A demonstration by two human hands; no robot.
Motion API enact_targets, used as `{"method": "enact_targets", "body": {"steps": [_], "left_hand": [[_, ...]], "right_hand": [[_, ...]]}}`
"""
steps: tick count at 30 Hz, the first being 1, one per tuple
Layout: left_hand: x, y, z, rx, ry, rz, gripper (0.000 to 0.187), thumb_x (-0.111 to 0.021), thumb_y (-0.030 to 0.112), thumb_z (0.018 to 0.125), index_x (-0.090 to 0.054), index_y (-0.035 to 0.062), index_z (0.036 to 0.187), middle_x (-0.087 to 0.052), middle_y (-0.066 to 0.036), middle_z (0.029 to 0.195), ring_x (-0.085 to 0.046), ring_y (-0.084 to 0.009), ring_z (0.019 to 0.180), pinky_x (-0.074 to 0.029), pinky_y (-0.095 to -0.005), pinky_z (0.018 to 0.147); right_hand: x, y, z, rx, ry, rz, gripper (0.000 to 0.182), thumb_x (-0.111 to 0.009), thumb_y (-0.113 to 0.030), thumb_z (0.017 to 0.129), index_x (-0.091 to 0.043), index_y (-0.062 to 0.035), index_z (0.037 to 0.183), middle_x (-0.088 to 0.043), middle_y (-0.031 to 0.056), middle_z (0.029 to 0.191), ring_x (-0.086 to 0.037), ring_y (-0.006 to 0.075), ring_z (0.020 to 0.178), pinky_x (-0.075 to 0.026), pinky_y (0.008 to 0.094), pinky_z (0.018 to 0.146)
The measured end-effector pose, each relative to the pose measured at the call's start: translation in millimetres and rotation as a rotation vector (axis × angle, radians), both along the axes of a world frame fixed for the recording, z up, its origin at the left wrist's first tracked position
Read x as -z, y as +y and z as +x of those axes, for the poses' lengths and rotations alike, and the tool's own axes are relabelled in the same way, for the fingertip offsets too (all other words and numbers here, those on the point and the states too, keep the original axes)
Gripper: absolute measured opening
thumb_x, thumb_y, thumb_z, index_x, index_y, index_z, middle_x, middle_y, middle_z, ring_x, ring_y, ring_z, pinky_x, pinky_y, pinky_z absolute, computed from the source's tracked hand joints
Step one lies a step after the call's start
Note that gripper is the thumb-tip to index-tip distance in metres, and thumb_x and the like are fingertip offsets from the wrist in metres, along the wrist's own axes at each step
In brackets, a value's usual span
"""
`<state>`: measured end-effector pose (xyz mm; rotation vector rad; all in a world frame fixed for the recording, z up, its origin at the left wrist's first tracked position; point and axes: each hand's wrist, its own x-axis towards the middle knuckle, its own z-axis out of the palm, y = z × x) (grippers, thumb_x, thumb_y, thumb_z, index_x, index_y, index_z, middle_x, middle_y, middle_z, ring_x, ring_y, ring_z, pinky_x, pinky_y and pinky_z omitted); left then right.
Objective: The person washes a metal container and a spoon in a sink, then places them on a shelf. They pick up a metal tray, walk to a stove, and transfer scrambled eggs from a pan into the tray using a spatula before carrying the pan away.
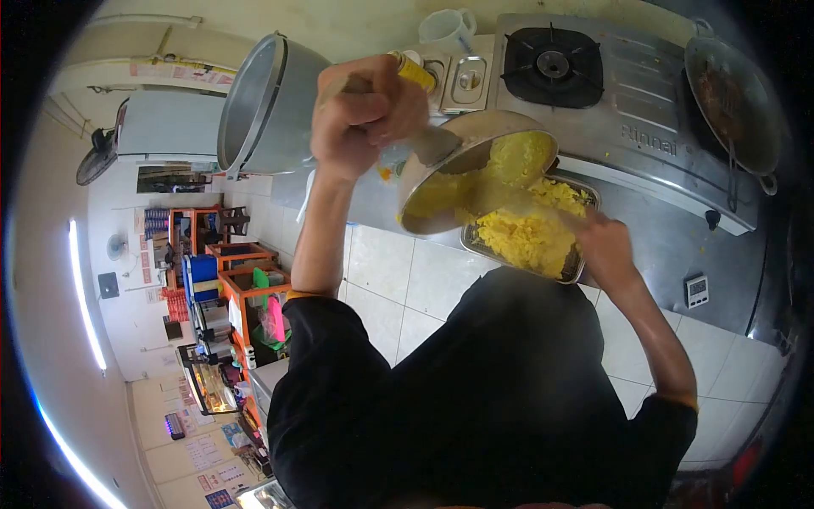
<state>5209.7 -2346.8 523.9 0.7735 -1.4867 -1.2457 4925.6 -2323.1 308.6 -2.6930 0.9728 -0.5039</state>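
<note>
My left hand (pixel 366 114) is closed around the handle of a deep pan (pixel 465 129), holding it raised and tipped on its side. Yellow, crumbly food that looks like scrambled egg (pixel 519 157) clings to the inside of the pan. Below its lower rim, a rectangular metal tray (pixel 500 266) holds a heap of the same yellow food (pixel 527 242). My right hand (pixel 605 248) grips a spatula (pixel 530 205), whose blurred blade reaches across the heap into the mouth of the pan.
Behind the tray stands a steel gas stove (pixel 653 102) with a black burner (pixel 553 66). A wok (pixel 733 110) with dark food sits at its right. A large metal pot (pixel 271 102), lidded steel containers (pixel 468 82), a plastic jug (pixel 448 30) and a small timer (pixel 696 292) are nearby.
</note>
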Motion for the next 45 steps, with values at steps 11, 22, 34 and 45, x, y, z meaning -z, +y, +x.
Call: {"method": "enact_targets", "body": {"steps": [11, 22, 34, 45], "left_hand": [[-21.0, 2.3, -1.4, 0.098, 0.122, -0.132, 0.020, -0.040, 0.016, 0.076, -0.033, 0.0084, 0.060, -0.034, -0.001, 0.043, -0.027, -0.0093, 0.040, -0.021, -0.0247, 0.039], [-18.4, 5.6, 8.0, 0.121, 0.031, -0.209, 0.019, -0.041, 0.015, 0.076, -0.032, 0.0074, 0.060, -0.032, -0.001, 0.042, -0.026, -0.0091, 0.039, -0.021, -0.0253, 0.039], [-20.8, 17.6, -3.5, -0.217, 0.097, -0.178, 0.022, -0.038, 0.015, 0.076, -0.032, 0.0075, 0.056, -0.030, -0.003, 0.041, -0.021, -0.0093, 0.036, -0.019, -0.0245, 0.037], [-19.8, 39.7, -7.1, -0.358, 0.030, -0.201, 0.015, -0.043, 0.017, 0.070, -0.033, 0.0083, 0.063, -0.028, -0.004, 0.047, -0.025, -0.0157, 0.044, -0.027, -0.0313, 0.047]], "right_hand": [[-10.2, 39.1, 46.8, -0.094, -0.045, 0.052, 0.057, -0.054, -0.002, 0.071, -0.052, -0.0255, 0.123, -0.055, 0.0096, 0.078, -0.060, 0.0244, 0.064, -0.050, 0.0338, 0.056], [-40.4, 24.0, 31.0, -0.027, 0.012, -0.043, 0.053, -0.058, -0.008, 0.070, -0.053, -0.0233, 0.121, -0.054, 0.0095, 0.083, -0.059, 0.0227, 0.073, -0.048, 0.0328, 0.059], [-58.4, 15.6, 57.6, -0.025, 0.293, -0.052, 0.042, -0.054, -0.009, 0.073, -0.053, -0.0082, 0.114, -0.052, 0.0048, 0.081, -0.055, 0.0164, 0.075, -0.044, 0.0295, 0.059], [-34.7, 16.5, 64.0, -0.022, 0.501, -0.158, 0.031, -0.054, -0.009, 0.073, -0.061, -0.0114, 0.103, -0.057, 0.0078, 0.079, -0.059, 0.0195, 0.073, -0.047, 0.0311, 0.057]]}}
